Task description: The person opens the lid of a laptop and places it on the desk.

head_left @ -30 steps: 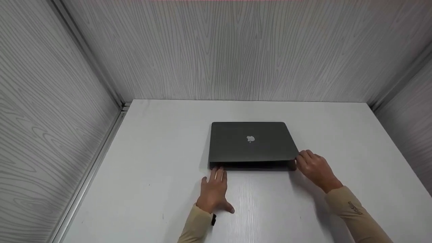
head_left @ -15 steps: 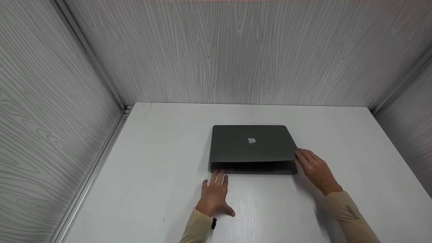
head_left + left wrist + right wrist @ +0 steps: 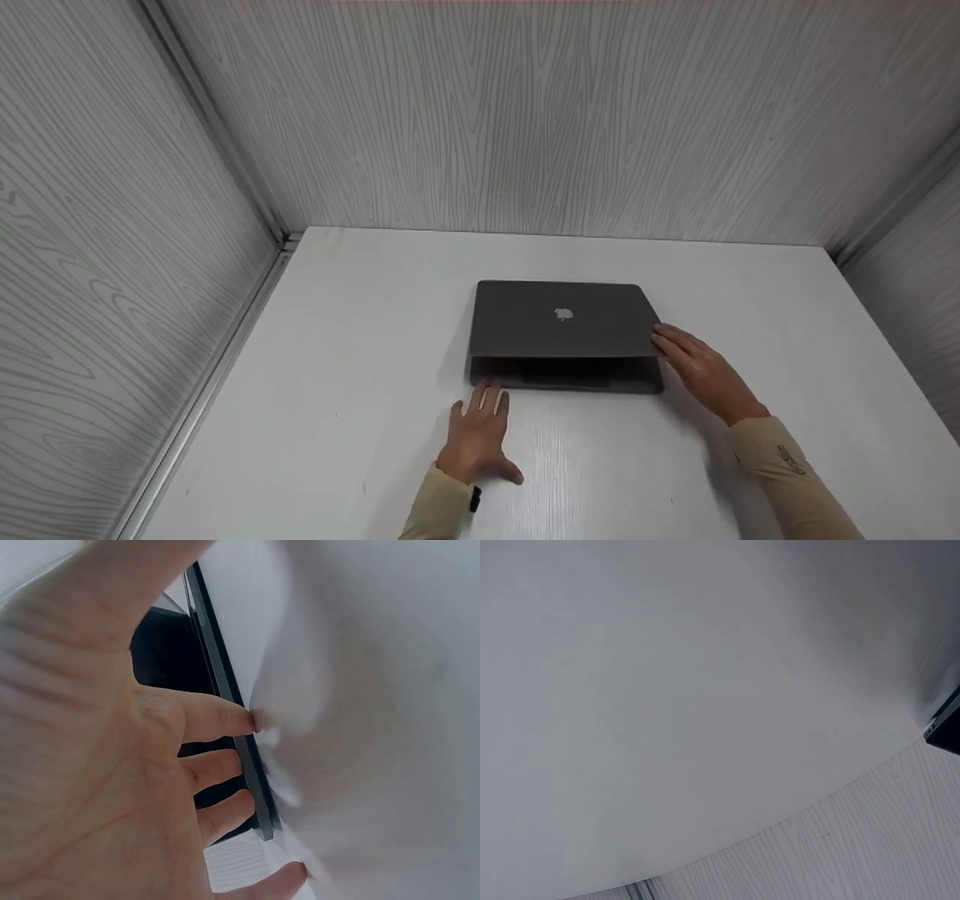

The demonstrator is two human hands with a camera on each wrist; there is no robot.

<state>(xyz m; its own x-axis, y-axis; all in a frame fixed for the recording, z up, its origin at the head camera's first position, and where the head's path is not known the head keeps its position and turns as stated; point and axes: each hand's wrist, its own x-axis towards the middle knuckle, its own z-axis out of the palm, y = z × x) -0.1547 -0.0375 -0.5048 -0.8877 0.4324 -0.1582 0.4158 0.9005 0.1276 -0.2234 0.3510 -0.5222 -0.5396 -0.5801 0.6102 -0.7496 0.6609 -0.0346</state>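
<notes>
A dark grey laptop (image 3: pixel 562 330) with a pale apple logo lies on the white table, its lid raised a little at the front. Dark gap shows between lid and base. My left hand (image 3: pixel 474 442) has its fingers spread, fingertips at the front left edge of the base; the left wrist view shows these fingers (image 3: pixel 217 716) across the laptop's edge (image 3: pixel 212 652). At the lid's front right corner, my right hand (image 3: pixel 705 375) holds the edge, fingers on top and thumb hidden. Only a laptop corner (image 3: pixel 946 727) shows in the right wrist view, without the hand.
The white table (image 3: pixel 360 337) extends around the laptop on all sides. Grey wood-grain panels stand behind it (image 3: pixel 525 112) and at the left (image 3: pixel 97 262) and right (image 3: pixel 915 262). A metal rail (image 3: pixel 225 360) runs along the left table edge.
The lid's front edge has risen, widening the gap above the base. My right hand's fingers have straightened from a curl and moved up with the corner. The left hand stays at the front edge.
</notes>
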